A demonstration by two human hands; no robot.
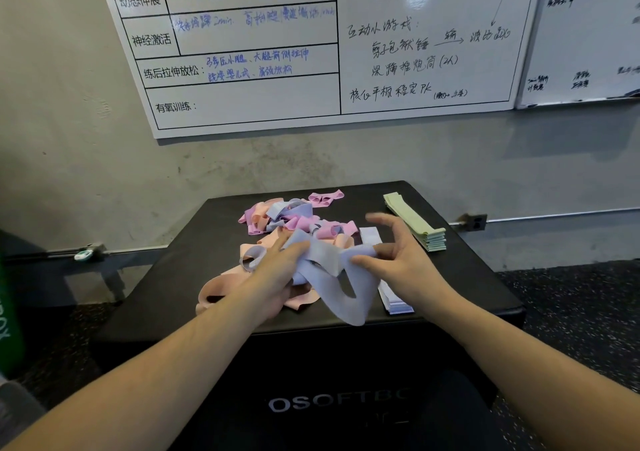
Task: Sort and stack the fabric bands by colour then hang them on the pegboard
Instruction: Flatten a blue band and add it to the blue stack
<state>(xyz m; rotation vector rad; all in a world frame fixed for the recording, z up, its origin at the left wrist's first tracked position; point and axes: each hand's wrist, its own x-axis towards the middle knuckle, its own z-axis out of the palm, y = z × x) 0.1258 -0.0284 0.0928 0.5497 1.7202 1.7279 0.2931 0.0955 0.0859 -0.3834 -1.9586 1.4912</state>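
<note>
A loose heap of pink, peach and lavender fabric bands [294,220] lies on top of a black padded box [180,277]. Between my hands hangs a lavender band [341,282], drooping over the box's front edge. My left hand [280,267] grips its left end in curled fingers. My right hand [394,253] pinches the right end with thumb and a finger, the other fingers spread and blurred. A flat stack of lavender bands [393,300] lies under my right hand. A neat stack of pale green bands [417,222] sits at the box's right rear.
A concrete wall rises right behind the box, with two whiteboards [381,52] on it. A metal conduit with an outlet [476,222] runs along the wall. A green object [8,312] stands at the far left. Speckled dark floor [571,312] surrounds the box.
</note>
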